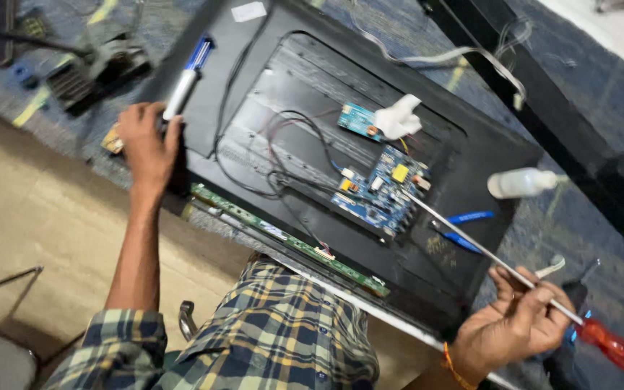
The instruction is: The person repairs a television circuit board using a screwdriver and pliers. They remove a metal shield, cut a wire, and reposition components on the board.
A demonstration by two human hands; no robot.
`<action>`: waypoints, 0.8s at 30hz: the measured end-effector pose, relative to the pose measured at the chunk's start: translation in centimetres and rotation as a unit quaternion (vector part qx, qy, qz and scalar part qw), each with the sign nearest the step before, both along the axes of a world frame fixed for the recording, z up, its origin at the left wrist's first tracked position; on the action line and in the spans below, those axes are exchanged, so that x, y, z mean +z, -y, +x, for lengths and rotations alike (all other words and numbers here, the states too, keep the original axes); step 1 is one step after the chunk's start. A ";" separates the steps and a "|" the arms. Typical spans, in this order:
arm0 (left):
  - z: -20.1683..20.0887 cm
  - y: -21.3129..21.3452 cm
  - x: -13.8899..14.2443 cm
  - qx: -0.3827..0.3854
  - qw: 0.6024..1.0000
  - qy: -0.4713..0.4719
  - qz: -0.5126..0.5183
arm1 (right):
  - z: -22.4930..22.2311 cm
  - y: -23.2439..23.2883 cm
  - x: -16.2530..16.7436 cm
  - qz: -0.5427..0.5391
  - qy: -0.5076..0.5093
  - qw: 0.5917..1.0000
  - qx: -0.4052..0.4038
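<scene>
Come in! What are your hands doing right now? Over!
Left hand grips white-and-blue pen-shaped tool. Right hand holds long red-handled screwdriver, tip on blue circuit board. Black wires nearby.

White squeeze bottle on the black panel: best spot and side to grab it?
Grip the white squeeze bottle around its wide body, coming from above. It lies on its side on the black back panel, nozzle pointing right, so the rounded middle is exposed.
</scene>
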State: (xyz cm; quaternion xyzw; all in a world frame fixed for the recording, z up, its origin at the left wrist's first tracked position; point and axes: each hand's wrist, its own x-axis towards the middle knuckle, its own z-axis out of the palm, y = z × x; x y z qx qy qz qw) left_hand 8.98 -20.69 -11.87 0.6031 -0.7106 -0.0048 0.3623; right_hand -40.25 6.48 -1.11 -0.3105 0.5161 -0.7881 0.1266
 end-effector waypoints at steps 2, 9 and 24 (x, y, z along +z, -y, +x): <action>0.2 -0.4 -0.2 -0.003 1.000 0.019 0.004 | 0.1 -0.9 0.1 0.001 -0.005 1.000 -0.024; 0.4 -1.0 -1.6 -0.020 0.997 0.069 0.016 | -0.5 -3.6 -0.6 0.005 0.022 0.995 -0.095; 1.9 -1.9 -3.5 -0.035 0.994 0.099 0.039 | -1.0 -6.0 -1.2 0.047 -0.006 0.984 -0.171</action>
